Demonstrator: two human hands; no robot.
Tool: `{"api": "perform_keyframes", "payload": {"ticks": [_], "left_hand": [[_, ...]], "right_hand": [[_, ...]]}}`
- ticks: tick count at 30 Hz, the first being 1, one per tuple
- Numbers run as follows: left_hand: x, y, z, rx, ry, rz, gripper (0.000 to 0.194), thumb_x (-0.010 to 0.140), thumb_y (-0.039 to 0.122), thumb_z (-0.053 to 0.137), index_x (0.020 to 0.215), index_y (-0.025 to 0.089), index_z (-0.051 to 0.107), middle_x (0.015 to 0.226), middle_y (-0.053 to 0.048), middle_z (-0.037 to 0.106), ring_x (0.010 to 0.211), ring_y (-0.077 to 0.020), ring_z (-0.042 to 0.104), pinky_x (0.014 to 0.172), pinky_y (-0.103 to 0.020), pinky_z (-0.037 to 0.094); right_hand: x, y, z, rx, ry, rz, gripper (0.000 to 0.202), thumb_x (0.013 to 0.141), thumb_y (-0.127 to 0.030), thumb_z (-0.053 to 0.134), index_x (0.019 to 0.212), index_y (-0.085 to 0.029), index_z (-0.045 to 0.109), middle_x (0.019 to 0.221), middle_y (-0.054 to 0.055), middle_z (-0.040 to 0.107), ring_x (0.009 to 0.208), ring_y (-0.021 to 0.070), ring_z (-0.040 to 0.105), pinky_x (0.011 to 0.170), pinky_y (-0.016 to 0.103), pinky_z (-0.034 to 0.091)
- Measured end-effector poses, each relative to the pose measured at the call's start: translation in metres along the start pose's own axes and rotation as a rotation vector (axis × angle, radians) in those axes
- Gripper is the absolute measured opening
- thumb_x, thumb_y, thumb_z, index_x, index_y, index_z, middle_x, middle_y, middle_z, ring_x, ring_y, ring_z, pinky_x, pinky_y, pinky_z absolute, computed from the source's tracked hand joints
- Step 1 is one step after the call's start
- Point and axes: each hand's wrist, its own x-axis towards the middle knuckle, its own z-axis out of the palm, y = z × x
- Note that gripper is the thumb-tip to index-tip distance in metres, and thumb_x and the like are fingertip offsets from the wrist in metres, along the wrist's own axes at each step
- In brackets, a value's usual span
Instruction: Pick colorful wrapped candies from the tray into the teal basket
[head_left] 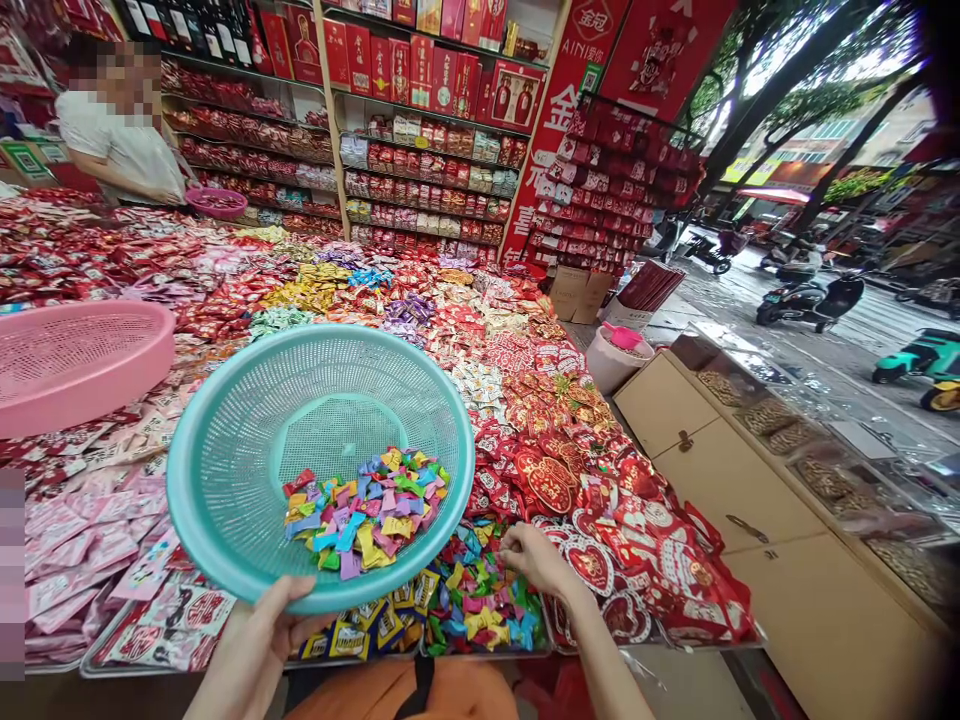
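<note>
A large teal mesh basket (232,500) is tilted over the candy display, with colourful wrapped candies (367,510) gathered in its lower right part. My left hand (262,630) grips its near rim, thumb on top. To the right of the basket, my right hand (532,558) hovers over a tray section of similar bright candies (487,610). Its fingers are curled together, and whatever they may hold is too small to make out. Yellow and dark blue packets (360,635) lie under the basket's near edge.
A pink basket (90,400) rests at the left. Red packets (645,540) cover the right side, beside wooden cabinets (750,500). A white bucket (615,365) holds a pink scoop. A person in white (124,145) stands at the back left, near stocked shelves (427,130).
</note>
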Motion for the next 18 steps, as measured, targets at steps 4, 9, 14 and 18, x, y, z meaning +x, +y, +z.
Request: {"api": "perform_keyframes", "payload": {"ticks": [4,9,14,18], "left_hand": [[-0.001,-0.007,0.002,0.003,0.011,0.036,0.027,0.056,0.017,0.078,0.078,0.017,0.062,0.085,-0.005,0.073,0.074,-0.0259,0.07,0.06,-0.037,0.06],[-0.007,-0.016,0.006,0.017,0.006,0.037,0.022,0.054,0.02,0.078,0.07,0.016,0.063,0.074,-0.003,0.068,0.069,-0.0229,0.067,0.061,-0.036,0.06],[-0.008,-0.024,0.006,0.022,0.0,-0.007,0.025,0.056,0.021,0.078,0.076,0.015,0.064,0.076,-0.004,0.069,0.069,-0.0233,0.067,0.06,-0.037,0.059],[-0.004,-0.032,0.001,0.025,-0.03,-0.044,0.029,0.055,0.023,0.08,0.079,0.016,0.064,0.082,-0.005,0.071,0.072,-0.0244,0.068,0.063,-0.039,0.058]], "right_hand": [[-0.009,-0.014,-0.03,0.056,0.098,-0.069,0.014,0.08,-0.017,0.055,0.069,-0.017,0.063,0.072,0.002,0.062,0.069,0.0145,0.054,0.063,0.023,0.037],[-0.006,-0.059,-0.061,0.159,0.254,-0.215,0.016,0.086,-0.027,0.056,0.075,-0.019,0.064,0.076,0.002,0.059,0.074,0.0167,0.053,0.068,0.026,0.041],[0.024,-0.106,-0.055,0.178,0.395,-0.42,0.014,0.089,-0.027,0.057,0.079,-0.02,0.066,0.076,0.001,0.056,0.077,0.0165,0.053,0.072,0.028,0.04],[0.052,-0.122,-0.036,0.102,0.446,-0.463,0.014,0.09,-0.023,0.057,0.08,-0.02,0.065,0.077,0.001,0.057,0.079,0.0167,0.052,0.075,0.029,0.039]]}}
